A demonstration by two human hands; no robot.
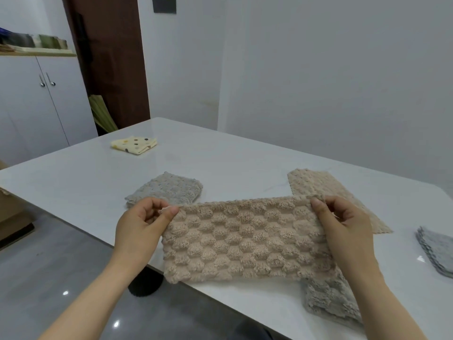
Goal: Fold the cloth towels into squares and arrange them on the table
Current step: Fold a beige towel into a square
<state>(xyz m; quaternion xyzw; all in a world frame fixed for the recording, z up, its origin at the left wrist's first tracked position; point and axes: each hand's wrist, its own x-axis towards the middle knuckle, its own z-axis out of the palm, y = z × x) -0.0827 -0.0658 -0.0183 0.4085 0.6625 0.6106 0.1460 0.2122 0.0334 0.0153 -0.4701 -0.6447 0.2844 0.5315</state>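
A beige bubble-textured towel (247, 239), folded into a long strip, hangs over the white table's (220, 158) near edge. My left hand (142, 229) pinches its upper left corner. My right hand (343, 224) pinches its upper right corner. A folded grey towel (169, 190) lies just behind my left hand. A folded yellow spotted cloth (134, 144) sits at the far left. A lighter beige towel (331, 192) lies flat behind my right hand. Another grey towel (328, 305) lies partly under the held towel and my right forearm.
A grey towel (438, 251) lies at the table's right edge. A white cabinet (36, 101) and a dark door (110, 60) stand at the back left. A black round object (144, 285) sits on the floor under the table's near edge.
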